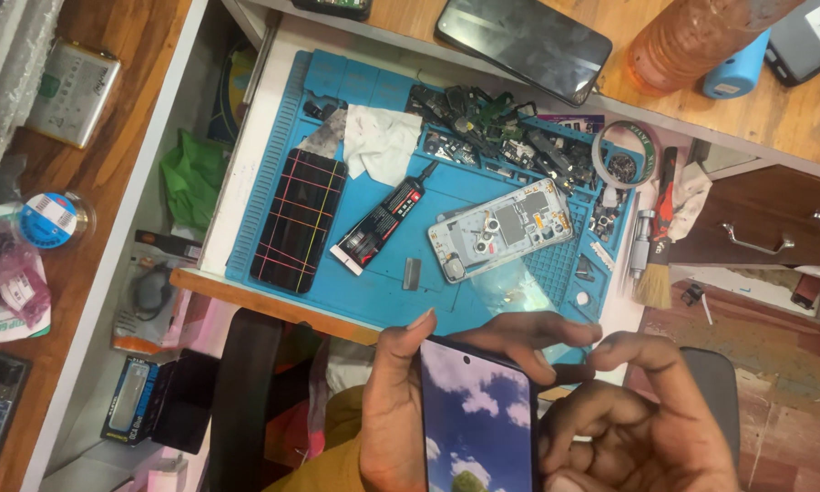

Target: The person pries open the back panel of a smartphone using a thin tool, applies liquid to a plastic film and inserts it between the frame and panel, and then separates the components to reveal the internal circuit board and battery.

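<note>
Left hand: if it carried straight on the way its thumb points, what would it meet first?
Probably the opened phone frame on the blue mat; the left hand holds a lit phone, and depth is unclear.

Two bare hands show at the bottom of the head view; the left hand point(396, 410) has a long thumb with a pale, trimmed nail; the right hand point(633, 424) shows knuckled fingers with short nails; neither wears a ring, watch or glove; below the left wrist sits a mustard-yellow cloth sleeve point(333, 456), soft and creased.
</note>
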